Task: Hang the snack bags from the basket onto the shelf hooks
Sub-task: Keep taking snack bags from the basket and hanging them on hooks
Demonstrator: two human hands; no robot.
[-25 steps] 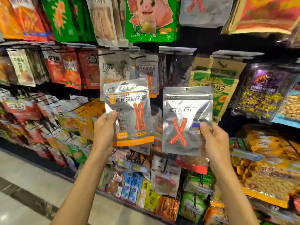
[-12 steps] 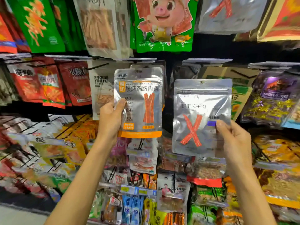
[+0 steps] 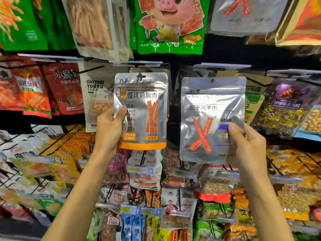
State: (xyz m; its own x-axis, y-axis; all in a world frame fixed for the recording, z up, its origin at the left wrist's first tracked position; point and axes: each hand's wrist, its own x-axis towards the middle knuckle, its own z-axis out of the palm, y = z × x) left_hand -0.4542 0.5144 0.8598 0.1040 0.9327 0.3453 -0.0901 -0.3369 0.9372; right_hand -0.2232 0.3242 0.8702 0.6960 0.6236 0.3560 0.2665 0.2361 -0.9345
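The left hand (image 3: 109,131) pinches the orange bag (image 3: 140,110) by its left edge, fingers curled behind and thumb in front, its top slot just under the left rail (image 3: 137,63). The right hand (image 3: 246,146) likewise pinches the X bag (image 3: 208,105) below the right rail (image 3: 221,66). Hang 1 bag first: hold it upright, line its slot with the hook tip, then slide it straight back.

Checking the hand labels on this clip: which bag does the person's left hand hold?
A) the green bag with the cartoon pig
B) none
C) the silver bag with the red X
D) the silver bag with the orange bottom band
D: the left hand grips the orange-banded silver bag by its left edge, while the right hand holds the red-X bag.
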